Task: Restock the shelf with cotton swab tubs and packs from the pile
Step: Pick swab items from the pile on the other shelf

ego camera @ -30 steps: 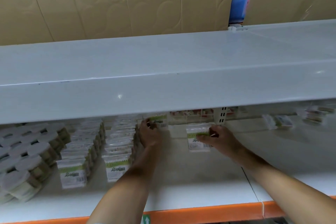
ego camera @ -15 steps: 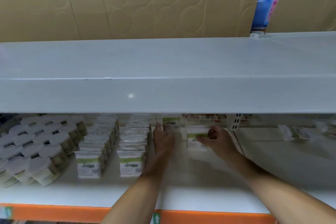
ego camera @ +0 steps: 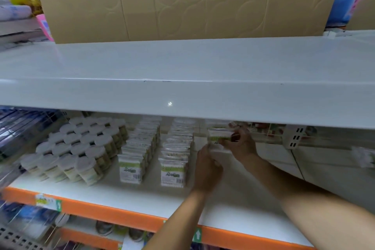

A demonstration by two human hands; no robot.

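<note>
Restock partly done. Near edge of the shelf point(ego camera: 142, 199) is bare white board behind the orange lip. Further in, left: cluster of round cotton swab tubs point(ego camera: 77, 148) with white lids, packed tight, several rows deep. Right of them, two front-to-back rows of flat green-label packs: left row point(ego camera: 138, 154) and right row point(ego camera: 175, 154), both running to the back. Right of those a third row looks just begun at the far end; the shelf to the right of it is mostly bare, so judged plenty of room left to fill. Supply pile not in view; a few blurred items far right point(ego camera: 363, 156), can't identify.

Hands: left hand point(ego camera: 207, 166) sits just right of the right row, fingers curled, near or touching the lower edge of a pack; can't tell if it grips anything, blurred. Right hand point(ego camera: 241, 144) further in, fingers pinched closed on the held pack point(ego camera: 219, 137), upright, at the far end of the shelf under the upper shelf point(ego camera: 182, 95) edge. Pack seems at or just above the shelf board; contact unclear.
</note>
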